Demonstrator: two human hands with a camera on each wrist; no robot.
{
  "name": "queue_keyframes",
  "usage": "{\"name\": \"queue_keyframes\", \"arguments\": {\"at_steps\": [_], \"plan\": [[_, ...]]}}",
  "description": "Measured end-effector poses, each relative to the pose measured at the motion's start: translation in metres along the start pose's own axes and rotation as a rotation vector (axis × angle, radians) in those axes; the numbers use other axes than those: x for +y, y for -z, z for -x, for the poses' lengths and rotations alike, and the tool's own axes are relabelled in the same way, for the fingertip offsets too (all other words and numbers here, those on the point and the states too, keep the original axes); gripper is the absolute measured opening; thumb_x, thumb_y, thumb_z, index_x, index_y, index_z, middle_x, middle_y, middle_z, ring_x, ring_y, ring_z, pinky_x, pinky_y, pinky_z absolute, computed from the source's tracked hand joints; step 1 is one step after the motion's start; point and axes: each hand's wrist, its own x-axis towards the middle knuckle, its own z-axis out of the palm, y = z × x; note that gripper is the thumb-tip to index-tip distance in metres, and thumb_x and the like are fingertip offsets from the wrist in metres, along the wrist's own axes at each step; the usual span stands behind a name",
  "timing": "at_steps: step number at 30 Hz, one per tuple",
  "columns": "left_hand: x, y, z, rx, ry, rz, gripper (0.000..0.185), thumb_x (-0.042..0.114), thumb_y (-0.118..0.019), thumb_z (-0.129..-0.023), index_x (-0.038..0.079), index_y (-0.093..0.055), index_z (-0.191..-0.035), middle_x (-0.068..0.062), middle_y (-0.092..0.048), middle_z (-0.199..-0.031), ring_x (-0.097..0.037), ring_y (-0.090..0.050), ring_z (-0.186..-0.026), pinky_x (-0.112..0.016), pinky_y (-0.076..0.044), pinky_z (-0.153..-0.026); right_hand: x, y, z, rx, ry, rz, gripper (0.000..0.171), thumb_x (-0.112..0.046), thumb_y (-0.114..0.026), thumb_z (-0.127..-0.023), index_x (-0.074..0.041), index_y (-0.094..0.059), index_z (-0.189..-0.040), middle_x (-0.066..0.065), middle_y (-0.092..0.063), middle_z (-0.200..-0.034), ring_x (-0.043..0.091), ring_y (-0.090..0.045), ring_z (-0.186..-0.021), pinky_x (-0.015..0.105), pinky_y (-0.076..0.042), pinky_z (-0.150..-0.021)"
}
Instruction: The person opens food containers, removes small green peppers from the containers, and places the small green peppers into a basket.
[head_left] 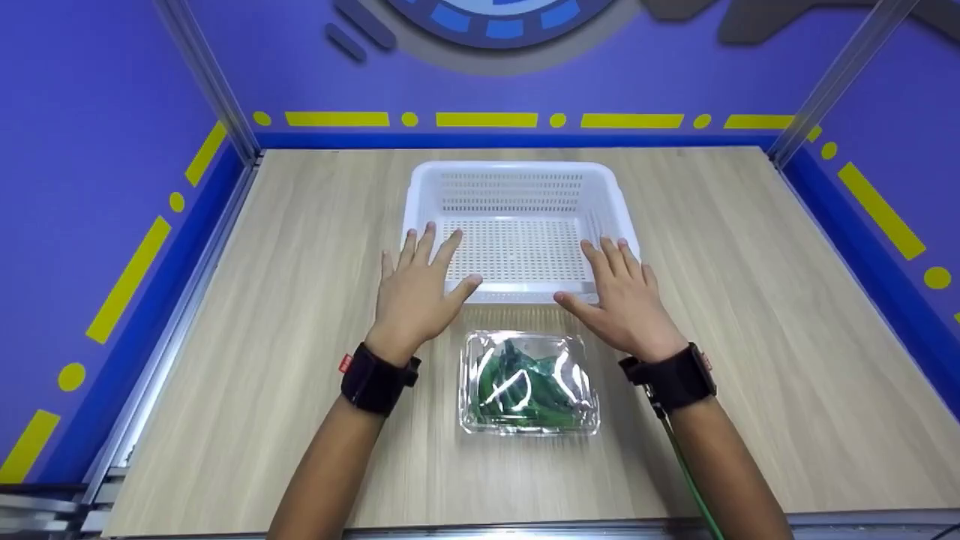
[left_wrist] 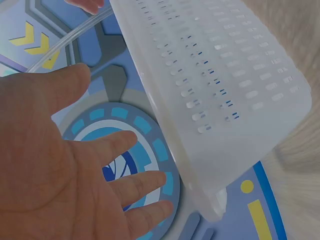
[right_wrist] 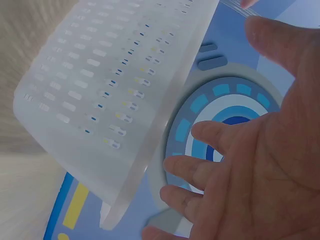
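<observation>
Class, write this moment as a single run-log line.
left hand: open, at white basket near rim | right hand: open, same | clear box of green pods: closed, on table

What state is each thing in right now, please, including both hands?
White basket: upright on the table, nothing inside.
Clear clamshell box: lid closed, green vegetables inside, lying flat on the table just in front of the basket.
Left hand: fingers straight and spread, by the basket's near left corner, holding nothing.
Right hand: fingers straight and spread, by the basket's near right corner, holding nothing.
</observation>
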Motion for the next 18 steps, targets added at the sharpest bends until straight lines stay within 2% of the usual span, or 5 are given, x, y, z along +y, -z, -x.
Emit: {"name": "queue_keyframes", "arguments": {"at_steps": [6,10,14,18], "plan": [[0.004,0.000,0.010,-0.014,-0.047,0.030,0.075,0.067,-0.042,-0.099,0.030,-0.026,-0.161,-0.012,-0.016,-0.170,-0.038,-0.012,-0.157,-0.068,-0.009,-0.121,-0.001,-0.005,0.008,0.029,0.032,-0.005,0.092,-0.066,-0.054,-0.094,-0.011,-0.022,-0.161,0.022,-0.016,-0.168,0.045,-0.009,-0.156,0.071,-0.012,-0.118],[0.009,-0.001,0.021,-0.048,-0.093,0.083,0.073,0.066,-0.045,-0.098,0.031,-0.029,-0.160,-0.009,-0.016,-0.170,-0.037,-0.011,-0.158,-0.070,-0.007,-0.120,-0.005,-0.009,0.019,0.069,0.122,-0.009,0.088,-0.062,-0.058,-0.094,-0.011,-0.029,-0.159,0.021,-0.020,-0.167,0.045,-0.013,-0.155,0.067,-0.013,-0.120],[0.014,-0.005,0.033,-0.075,-0.115,0.114,0.071,0.066,-0.046,-0.098,0.032,-0.031,-0.159,-0.006,-0.016,-0.171,-0.034,-0.010,-0.158,-0.070,-0.005,-0.120,-0.010,-0.012,0.031,0.069,0.193,-0.012,0.083,-0.060,-0.060,-0.094,-0.013,-0.033,-0.158,0.017,-0.023,-0.167,0.043,-0.014,-0.155,0.068,-0.014,-0.119],[0.018,-0.013,0.044,-0.037,-0.146,0.081,0.072,0.067,-0.047,-0.097,0.032,-0.036,-0.157,-0.006,-0.018,-0.170,-0.034,-0.016,-0.157,-0.070,-0.013,-0.120,-0.012,-0.017,0.045,0.071,0.213,-0.010,0.082,-0.060,-0.060,-0.094,-0.016,-0.034,-0.158,0.015,-0.024,-0.167,0.042,-0.015,-0.155,0.067,-0.014,-0.119]]}}
